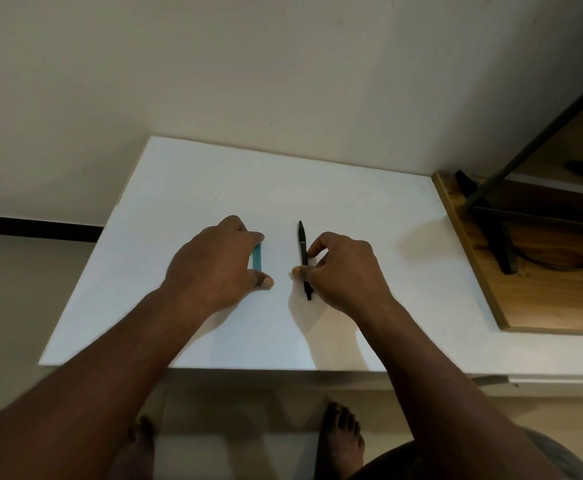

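A black pen (303, 249) lies on the white table (352, 209), pointing away from me. My right hand (342, 270) pinches it near its lower half between thumb and curled fingers. To the left, a short teal pen or marker (257, 257) lies parallel to it. My left hand (213, 265) covers most of it, with the fingers curled over its far end and the thumb at its near end. Only a short teal stretch shows between them.
The table stands against a plain wall (283, 64). A wooden board with dark metal legs (525, 258) adjoins the table's right side. Bare feet (340, 441) stand on the floor below the front edge.
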`<control>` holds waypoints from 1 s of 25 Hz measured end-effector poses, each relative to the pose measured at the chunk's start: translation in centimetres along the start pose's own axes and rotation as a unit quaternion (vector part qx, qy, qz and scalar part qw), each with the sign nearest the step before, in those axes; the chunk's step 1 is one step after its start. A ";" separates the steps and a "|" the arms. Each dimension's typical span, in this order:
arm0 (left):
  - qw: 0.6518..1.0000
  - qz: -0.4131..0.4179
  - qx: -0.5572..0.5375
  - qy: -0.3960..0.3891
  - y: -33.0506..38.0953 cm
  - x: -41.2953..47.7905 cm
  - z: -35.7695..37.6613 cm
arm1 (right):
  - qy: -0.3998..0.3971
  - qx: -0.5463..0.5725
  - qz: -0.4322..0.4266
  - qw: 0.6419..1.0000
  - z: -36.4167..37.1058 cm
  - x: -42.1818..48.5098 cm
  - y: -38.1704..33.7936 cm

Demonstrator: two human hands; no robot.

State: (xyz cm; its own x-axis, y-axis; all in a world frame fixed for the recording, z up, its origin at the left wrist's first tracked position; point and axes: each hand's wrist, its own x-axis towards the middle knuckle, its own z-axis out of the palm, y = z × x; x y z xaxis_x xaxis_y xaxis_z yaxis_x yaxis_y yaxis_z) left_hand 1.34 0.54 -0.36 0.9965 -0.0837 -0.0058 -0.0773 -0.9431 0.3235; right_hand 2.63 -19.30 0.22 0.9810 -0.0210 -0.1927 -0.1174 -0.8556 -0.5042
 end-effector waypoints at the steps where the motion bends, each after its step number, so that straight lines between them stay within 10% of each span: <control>1: 1.000 0.001 0.003 0.003 0.1 0.0 0.0 | 0.000 -0.001 -0.004 1.000 0.2 0.0 -0.1; 25: 0.999 0.006 0.010 -0.038 0.0 -0.1 -1.0 | 0.009 -0.001 -0.007 1.000 -0.1 0.1 -0.1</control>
State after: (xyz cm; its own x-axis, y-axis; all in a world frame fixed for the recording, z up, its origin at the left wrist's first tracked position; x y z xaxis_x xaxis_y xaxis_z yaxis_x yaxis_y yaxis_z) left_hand 1.24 0.90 0.55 0.9901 -0.1185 -0.0752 -0.0903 -0.9481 0.3048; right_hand 2.72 -19.29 0.28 0.9852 -0.0181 -0.1705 -0.1033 -0.8564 -0.5059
